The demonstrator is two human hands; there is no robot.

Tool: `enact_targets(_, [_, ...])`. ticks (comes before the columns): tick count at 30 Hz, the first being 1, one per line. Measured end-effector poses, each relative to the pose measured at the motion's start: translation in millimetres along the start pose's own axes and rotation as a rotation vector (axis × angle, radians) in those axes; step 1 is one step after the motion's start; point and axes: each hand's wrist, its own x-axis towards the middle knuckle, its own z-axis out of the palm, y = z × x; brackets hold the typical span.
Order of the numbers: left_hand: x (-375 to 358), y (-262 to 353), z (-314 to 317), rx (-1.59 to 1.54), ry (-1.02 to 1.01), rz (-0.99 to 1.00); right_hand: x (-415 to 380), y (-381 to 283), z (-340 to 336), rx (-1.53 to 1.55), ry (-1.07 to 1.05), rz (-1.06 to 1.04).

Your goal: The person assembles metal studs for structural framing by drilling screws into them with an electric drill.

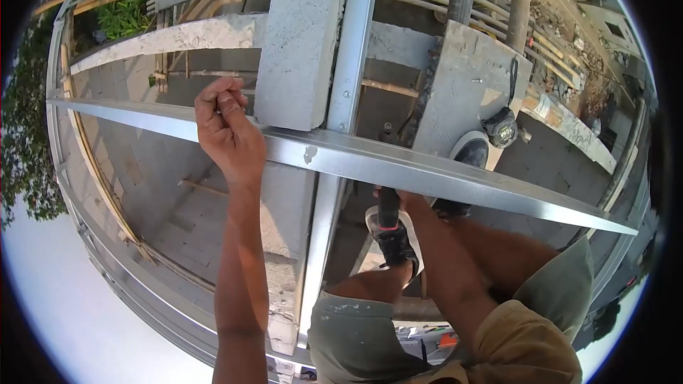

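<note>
My left hand is raised beside the long metal beam, its fingers curled and pinched together; whatever they hold, if anything, is too small to make out. Below the beam, my right hand is wrapped round a black tool with a red ring. The beam hides part of the hand and tool, and a narrow dark tip shows above it. The beam crosses an upright metal channel that runs along a concrete column.
A tape measure and a small screw lie on a concrete slab at the right. My shoes are near the slab and below the beam. Bamboo poles, curved concrete members and deep gaps surround the work spot.
</note>
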Motion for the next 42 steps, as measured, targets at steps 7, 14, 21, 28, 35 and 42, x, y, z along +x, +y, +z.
enact_targets(7, [3.2, 0.1, 2.0, -0.043, -0.024, 0.056, -102.1, 22.1, 9.6, -0.144, 0.111, 0.097])
enact_targets(14, [6.1, -3.3, -4.9, -0.311, 0.091, -0.019, -182.6, 45.5, 18.4, -0.365, 0.196, 0.226])
enact_targets(21, [-90.7, 69.9, -91.6, -1.551, 0.562, -0.643, -245.2, 41.0, 63.2, -0.625, 0.132, 0.215])
enact_targets(28, [-240.0, 127.1, -173.8, -1.389, 0.773, -1.051, -306.9, 50.6, 165.2, -0.986, 0.094, -0.155])
enact_targets(35, [-299.6, 148.7, -188.6, -1.428, 0.930, -0.944, -318.6, 98.9, 207.7, -1.494, 0.223, -0.576])
enact_targets(42, [-334.6, 154.7, -179.6, -1.234, 1.160, -0.979, -323.2, 134.9, 224.8, -1.720, 0.288, -0.603])
